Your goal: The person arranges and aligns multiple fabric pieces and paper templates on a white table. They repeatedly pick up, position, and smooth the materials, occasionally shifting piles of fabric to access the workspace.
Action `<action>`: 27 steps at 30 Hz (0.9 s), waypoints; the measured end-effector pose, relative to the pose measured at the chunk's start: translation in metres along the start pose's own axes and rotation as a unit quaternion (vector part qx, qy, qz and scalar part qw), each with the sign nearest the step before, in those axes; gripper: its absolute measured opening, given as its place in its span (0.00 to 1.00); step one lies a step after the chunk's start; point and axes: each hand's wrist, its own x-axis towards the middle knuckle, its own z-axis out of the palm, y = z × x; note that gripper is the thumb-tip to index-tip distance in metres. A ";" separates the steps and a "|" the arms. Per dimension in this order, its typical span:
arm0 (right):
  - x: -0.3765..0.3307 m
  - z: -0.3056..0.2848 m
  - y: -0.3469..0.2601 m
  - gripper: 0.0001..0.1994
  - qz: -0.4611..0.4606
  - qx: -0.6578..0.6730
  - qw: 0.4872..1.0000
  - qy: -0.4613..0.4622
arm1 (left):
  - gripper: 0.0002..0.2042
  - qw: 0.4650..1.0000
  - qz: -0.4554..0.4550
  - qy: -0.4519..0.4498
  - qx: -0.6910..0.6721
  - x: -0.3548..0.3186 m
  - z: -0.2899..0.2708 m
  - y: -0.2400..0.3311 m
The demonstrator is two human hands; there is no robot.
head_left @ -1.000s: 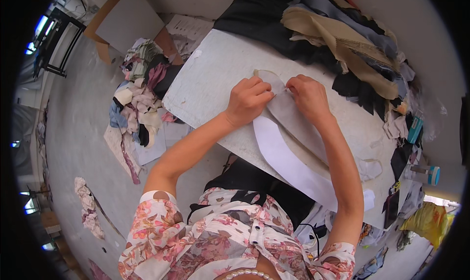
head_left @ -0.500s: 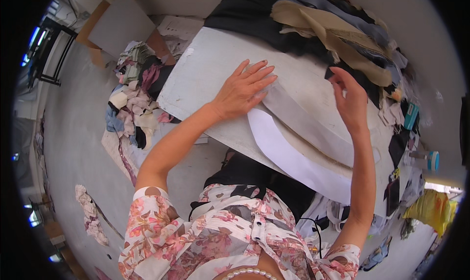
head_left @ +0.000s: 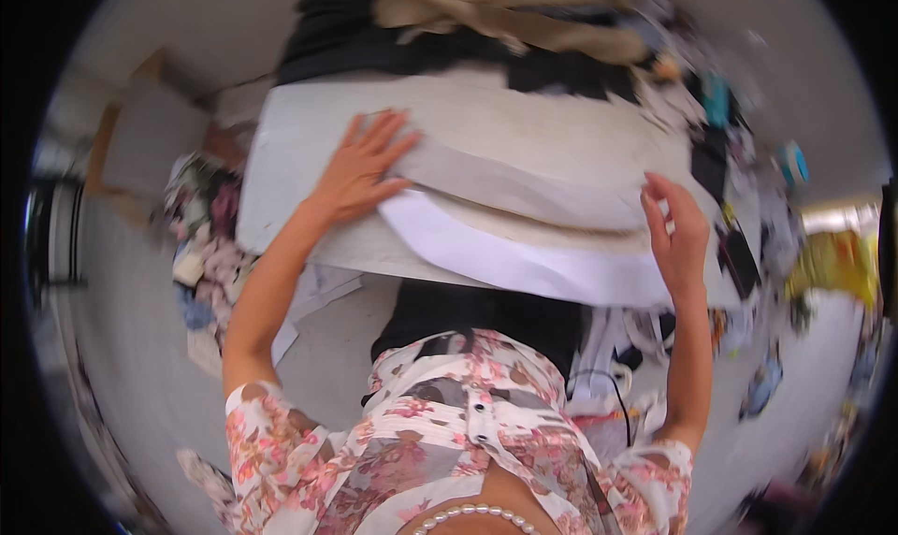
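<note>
My left hand (head_left: 363,168) lies flat with its fingers spread over the left ends of two long curved strips. The farther one is a light grey strip (head_left: 524,191), seemingly cloth. Nearer to me, a bright white strip (head_left: 524,256) bows along the front edge of the pale table (head_left: 290,161). At their right ends is my right hand (head_left: 675,224), its fingers loosely curled and a gap showing between thumb and fingers. I see nothing held in it. Whether it touches the grey strip is hard to tell in the blur.
Black cloth (head_left: 327,44) and a tan cloth piece (head_left: 505,11) lie heaped along the table's far side. A scrap pile (head_left: 215,264) is on the left, beside a cardboard box (head_left: 150,137). A dark phone-like object (head_left: 739,262) and a yellow bag (head_left: 832,268) are on the right.
The view has turned, so the table now lies squarer before me. My left hand stays on the strips' left ends. My right hand has come down to their right ends.
</note>
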 end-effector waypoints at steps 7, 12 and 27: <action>-0.079 -0.082 0.080 0.07 0.230 0.065 0.962 0.131 | 0.36 0.992 0.030 0.063 -0.101 -0.001 0.009 -0.009; -0.119 -0.090 0.114 0.05 0.292 -0.007 0.947 0.135 | 0.28 0.964 -0.023 0.201 -0.172 0.009 -0.001 -0.007; 0.045 0.007 0.115 0.11 0.187 -0.198 0.959 -0.085 | 0.09 0.943 0.102 0.256 -0.188 0.087 -0.038 0.112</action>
